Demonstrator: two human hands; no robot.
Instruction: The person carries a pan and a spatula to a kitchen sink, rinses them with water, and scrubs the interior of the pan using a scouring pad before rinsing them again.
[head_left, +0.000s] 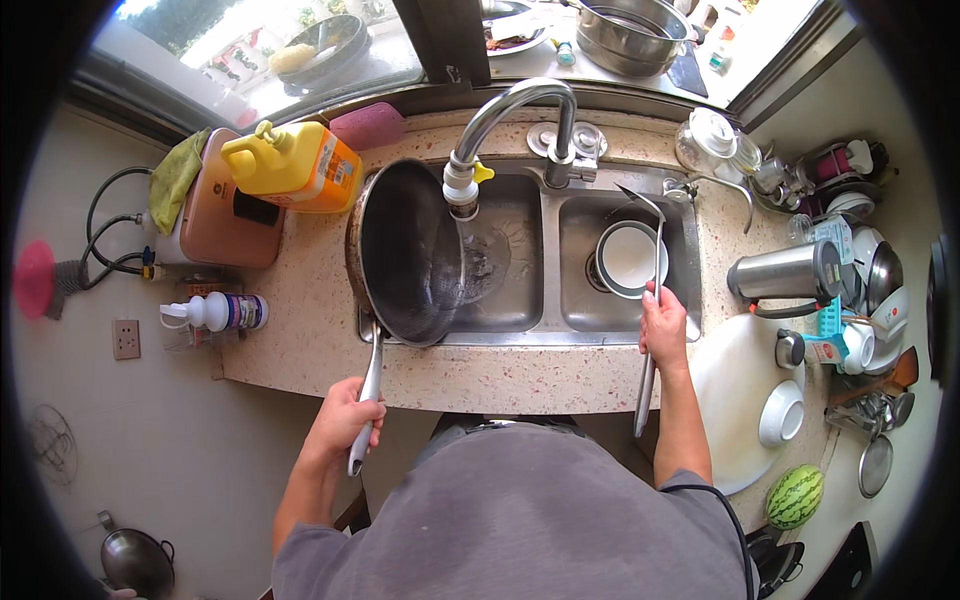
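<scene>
My left hand (349, 420) is closed around the metal handle of a large dark wok (405, 255), which is tilted on its side over the left basin of a steel double sink (551, 277). Water runs from the chrome faucet (517, 97) past the wok's rim on the basin side. In my right hand (663, 326) is a long metal spatula (660, 247), its blade up over the right basin. Beneath the spatula, a white bowl with a dark rim (632, 259) sits in that basin, beside the drain.
Left of the sink stand a yellow jug (300, 165), a copper-coloured box (232, 202) and a white bottle (225, 311). On the right are a steel kettle (784, 271), a white board (739, 420), a small bowl (781, 414), a watermelon (795, 496) and crowded dishes (885, 300).
</scene>
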